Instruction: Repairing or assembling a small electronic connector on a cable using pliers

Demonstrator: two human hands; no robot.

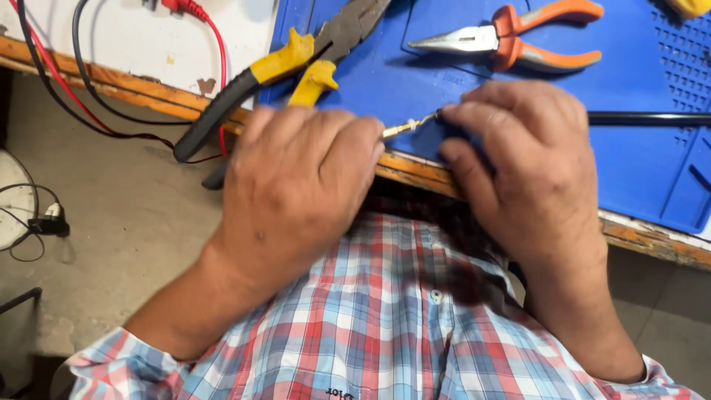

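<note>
While pliers [296, 70] lie nearby, both hands pinch cable [644, 118]

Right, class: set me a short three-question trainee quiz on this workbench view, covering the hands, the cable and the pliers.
1. True or false: the orange-handled needle-nose pliers lie untouched on the blue rubber work mat.
2. Which hand pinches the thin black round cable near its bared end? A) left hand B) right hand
3. Fill in: the big combination pliers with yellow-and-black grips hang over the mat's ___ edge, above the worn wooden bench.

Key: 1 true. 2 B. 3 left; the left hand's fingers meet the brassy bare wire tip.
</note>
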